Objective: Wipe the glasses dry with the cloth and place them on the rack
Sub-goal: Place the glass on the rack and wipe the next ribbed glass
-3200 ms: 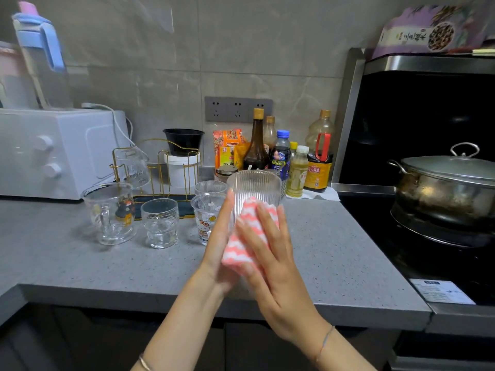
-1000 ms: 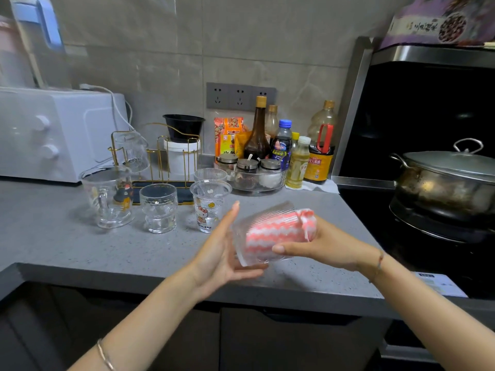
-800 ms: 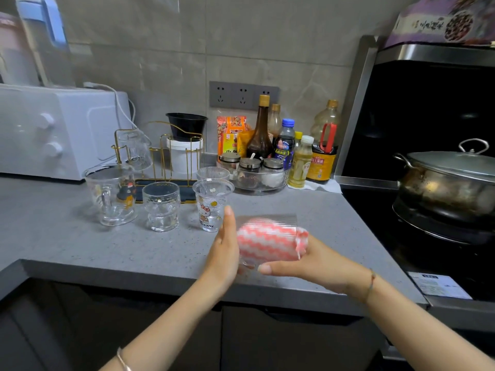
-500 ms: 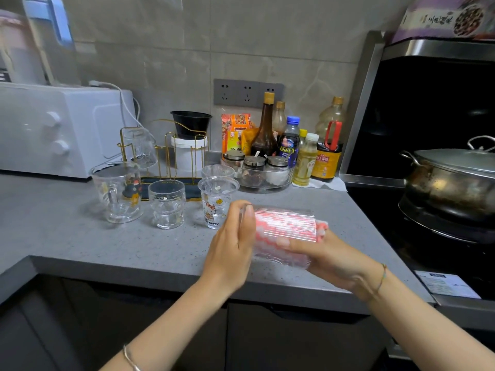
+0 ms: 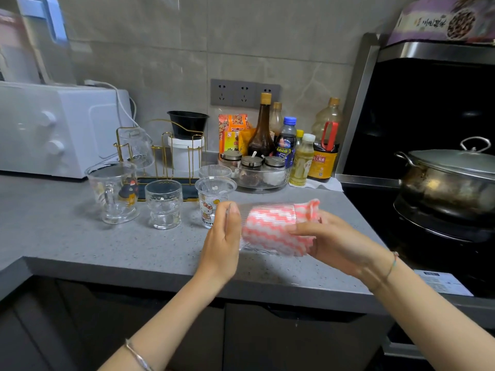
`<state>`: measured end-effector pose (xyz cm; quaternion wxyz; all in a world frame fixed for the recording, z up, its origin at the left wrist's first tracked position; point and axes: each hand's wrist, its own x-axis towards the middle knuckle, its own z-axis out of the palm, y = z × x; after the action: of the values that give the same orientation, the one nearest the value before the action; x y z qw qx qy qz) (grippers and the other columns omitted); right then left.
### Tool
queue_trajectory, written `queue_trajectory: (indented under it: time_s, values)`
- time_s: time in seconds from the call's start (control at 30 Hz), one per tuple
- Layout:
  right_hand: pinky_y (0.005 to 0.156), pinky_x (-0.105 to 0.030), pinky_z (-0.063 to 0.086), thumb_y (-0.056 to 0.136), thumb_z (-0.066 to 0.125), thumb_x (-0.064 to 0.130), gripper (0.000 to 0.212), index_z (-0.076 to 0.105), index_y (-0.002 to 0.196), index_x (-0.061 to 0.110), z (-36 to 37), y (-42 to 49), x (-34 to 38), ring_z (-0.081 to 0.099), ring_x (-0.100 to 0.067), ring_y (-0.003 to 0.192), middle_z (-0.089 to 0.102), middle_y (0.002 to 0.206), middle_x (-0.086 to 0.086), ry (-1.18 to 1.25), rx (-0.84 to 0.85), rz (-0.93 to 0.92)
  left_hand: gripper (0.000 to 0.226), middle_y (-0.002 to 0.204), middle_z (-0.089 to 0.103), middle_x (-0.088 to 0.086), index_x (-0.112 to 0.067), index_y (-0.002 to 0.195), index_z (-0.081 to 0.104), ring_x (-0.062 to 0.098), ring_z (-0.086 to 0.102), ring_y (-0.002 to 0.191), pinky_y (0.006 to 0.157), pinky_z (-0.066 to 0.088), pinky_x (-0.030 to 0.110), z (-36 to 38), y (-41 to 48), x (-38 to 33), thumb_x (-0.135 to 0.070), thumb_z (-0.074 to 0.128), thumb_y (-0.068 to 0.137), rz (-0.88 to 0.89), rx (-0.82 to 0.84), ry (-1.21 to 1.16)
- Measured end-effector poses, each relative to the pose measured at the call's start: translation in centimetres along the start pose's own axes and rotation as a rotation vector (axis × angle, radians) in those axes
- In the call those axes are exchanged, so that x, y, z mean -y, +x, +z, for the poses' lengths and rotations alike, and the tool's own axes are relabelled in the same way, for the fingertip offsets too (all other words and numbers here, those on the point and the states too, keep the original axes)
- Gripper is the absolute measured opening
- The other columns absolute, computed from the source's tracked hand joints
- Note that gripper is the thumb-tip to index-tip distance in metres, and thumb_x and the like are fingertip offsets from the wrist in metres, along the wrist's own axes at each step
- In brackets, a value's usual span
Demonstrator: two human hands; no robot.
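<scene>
A clear ribbed glass [image 5: 261, 208] lies on its side in the air above the counter's front edge. A pink-and-white zigzag cloth [image 5: 270, 232] fills its inside and spills out of the mouth on the right. My left hand [image 5: 223, 242] presses flat, fingers straight, against the glass's base. My right hand [image 5: 337, 242] grips the mouth end, thumb on the outer wall. Behind stand a cartoon mug [image 5: 113, 192], a small glass [image 5: 164, 203], a Hello Kitty cup [image 5: 213, 200] and another ribbed glass [image 5: 215, 171]. The gold rack [image 5: 164, 145] carries one upturned glass [image 5: 136, 148].
A white oven [image 5: 53, 129] sits at the back left. Sauce bottles [image 5: 262, 129] and a bowl of spice jars [image 5: 261, 174] crowd the back middle. A lidded steel pot [image 5: 450, 180] stands on the black stove at the right. The grey counter [image 5: 80, 242] ends just below my hands.
The glass went from upright, wiped on the outside, to lying sideways with the cloth inside it. My left palm now presses its base while my right hand grips the mouth end.
</scene>
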<state>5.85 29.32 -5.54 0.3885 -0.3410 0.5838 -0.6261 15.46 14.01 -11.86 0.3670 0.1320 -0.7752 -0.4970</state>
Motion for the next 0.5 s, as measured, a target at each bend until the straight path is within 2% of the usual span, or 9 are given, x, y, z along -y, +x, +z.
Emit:
queue_trajectory:
  time_s: [0.1, 0.17, 0.2, 0.23, 0.3, 0.37, 0.43, 0.47, 0.5]
  values:
    - [0.069, -0.026, 0.056, 0.076, 0.066, 0.014, 0.021, 0.069, 0.093, 0.003, -0.8, 0.6, -0.7, 0.068, -0.022, 0.081, 0.072, 0.098, -0.014, 0.119, -0.049, 0.001, 0.022, 0.085, 0.028, -0.024, -0.044, 0.089, 0.029, -0.03, 0.037, 0.069, 0.067, 0.031, 0.001, 0.3, 0.2, 0.2, -0.035, 0.019, 0.106, -0.046, 0.001, -0.082]
    - [0.08, -0.03, 0.049, 0.076, 0.073, 0.03, 0.047, 0.064, 0.106, -0.005, -1.1, 1.0, -1.1, 0.055, -0.031, 0.093, 0.062, 0.109, -0.029, 0.113, -0.048, -0.005, 0.018, 0.102, 0.027, -0.031, -0.041, 0.108, 0.032, -0.032, 0.03, 0.093, 0.078, 0.022, -0.006, 0.3, 0.5, 0.5, -0.03, 0.018, 0.106, -0.081, 0.025, -0.132]
    - [0.085, -0.031, 0.049, 0.08, 0.07, 0.035, 0.054, 0.061, 0.112, -0.007, -1.1, 1.2, -1.2, 0.053, -0.032, 0.098, 0.057, 0.117, -0.033, 0.091, -0.052, 0.0, 0.02, 0.104, 0.027, -0.032, -0.041, 0.11, 0.033, -0.034, 0.029, 0.094, 0.076, 0.021, -0.01, 0.2, 0.7, 0.5, -0.029, 0.018, 0.106, -0.087, 0.03, -0.138]
    - [0.086, -0.03, 0.051, 0.087, 0.061, 0.034, 0.047, 0.061, 0.114, -0.005, -1.3, 1.4, -1.4, 0.057, -0.03, 0.098, 0.062, 0.117, -0.028, 0.061, -0.059, 0.004, 0.022, 0.099, 0.029, -0.03, -0.043, 0.101, 0.033, -0.036, 0.032, 0.085, 0.07, 0.021, -0.012, 0.1, 0.8, 0.6, -0.028, 0.018, 0.106, -0.09, 0.025, -0.128]
    - [0.073, -0.022, 0.056, 0.098, 0.044, 0.024, 0.032, 0.063, 0.108, 0.001, -1.5, 1.9, -1.5, 0.067, -0.018, 0.082, 0.073, 0.096, -0.013, 0.014, -0.101, 0.044, 0.026, 0.084, 0.032, -0.02, -0.041, 0.086, 0.032, -0.027, 0.039, 0.069, 0.067, 0.03, -0.006, 0.3, 0.9, 0.8, -0.032, 0.02, 0.107, -0.074, 0.003, -0.089]
    - [0.058, -0.018, 0.052, 0.101, 0.039, 0.019, 0.03, 0.063, 0.104, 0.0, -1.5, 2.4, -1.5, 0.06, -0.011, 0.062, 0.067, 0.075, -0.005, -0.051, -0.102, 0.092, 0.028, 0.084, 0.043, -0.005, -0.035, 0.09, 0.041, -0.01, 0.044, 0.071, 0.073, 0.037, 0.008, 0.6, 1.0, 1.3, -0.052, 0.021, 0.099, -0.045, 0.005, -0.093]
    - [0.062, -0.021, 0.053, 0.1, 0.04, 0.019, 0.03, 0.064, 0.108, 0.002, -1.2, 2.7, -1.4, 0.06, -0.012, 0.065, 0.067, 0.077, -0.004, -0.07, -0.085, 0.113, 0.051, 0.096, 0.05, 0.016, -0.023, 0.102, 0.045, 0.013, 0.049, 0.081, 0.078, 0.041, 0.024, 0.9, 1.0, 1.8, -0.064, 0.019, 0.086, 0.006, 0.025, -0.083]
    - [0.069, -0.025, 0.054, 0.099, 0.04, 0.02, 0.031, 0.064, 0.111, 0.005, -1.2, 2.9, -1.6, 0.064, -0.014, 0.073, 0.071, 0.085, -0.004, -0.041, -0.084, 0.115, 0.055, 0.101, 0.05, 0.018, -0.024, 0.105, 0.045, 0.015, 0.048, 0.083, 0.079, 0.041, 0.024, 1.0, 1.0, 1.8, -0.067, 0.018, 0.083, 0.016, 0.033, -0.085]
    - [0.076, -0.027, 0.054, 0.098, 0.041, 0.022, 0.032, 0.065, 0.114, 0.007, -1.3, 3.0, -1.7, 0.067, -0.016, 0.082, 0.072, 0.093, -0.005, 0.024, -0.074, 0.115, 0.054, 0.102, 0.051, 0.017, -0.028, 0.107, 0.044, 0.01, 0.048, 0.083, 0.078, 0.04, 0.019, 0.9, 1.0, 1.6, -0.068, 0.017, 0.082, 0.021, 0.034, -0.088]
